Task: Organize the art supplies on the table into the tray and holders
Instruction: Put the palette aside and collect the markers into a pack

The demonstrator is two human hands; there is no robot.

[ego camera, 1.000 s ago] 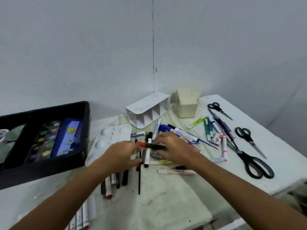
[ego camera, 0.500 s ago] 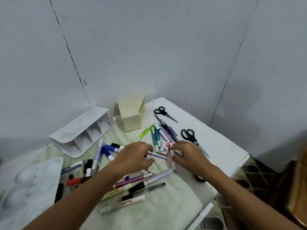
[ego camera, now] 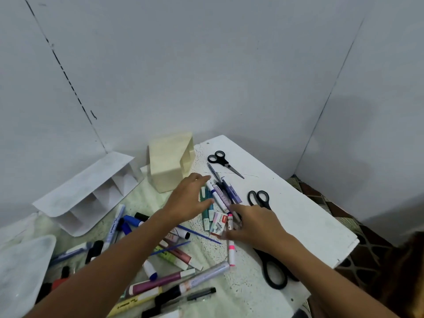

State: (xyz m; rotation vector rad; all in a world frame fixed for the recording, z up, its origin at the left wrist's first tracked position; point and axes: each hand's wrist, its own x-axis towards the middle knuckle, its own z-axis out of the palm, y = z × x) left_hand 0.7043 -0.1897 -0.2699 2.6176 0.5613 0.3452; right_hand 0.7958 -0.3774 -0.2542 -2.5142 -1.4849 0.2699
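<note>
- Head view: the left hand (ego camera: 187, 200) reaches forward just in front of the cream holder (ego camera: 168, 166), fingers straight and spread over the teal pens (ego camera: 207, 211), gripping nothing.
- The right hand (ego camera: 253, 224), beyond the teal pens from the holder, lies palm down on the bench (ego camera: 305, 216), fingers loosely extended onto the small staple box (ego camera: 218, 223) and pink marker (ego camera: 231, 251).

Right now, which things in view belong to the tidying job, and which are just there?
Part of the job:
- pen cluster under the left hand
- staples box by the right hand
- pink highlighter
- small scissors
- white divided holder
- cream holder
- loose markers

Just there:
- white table
- patterned floor
- grey walls
</note>
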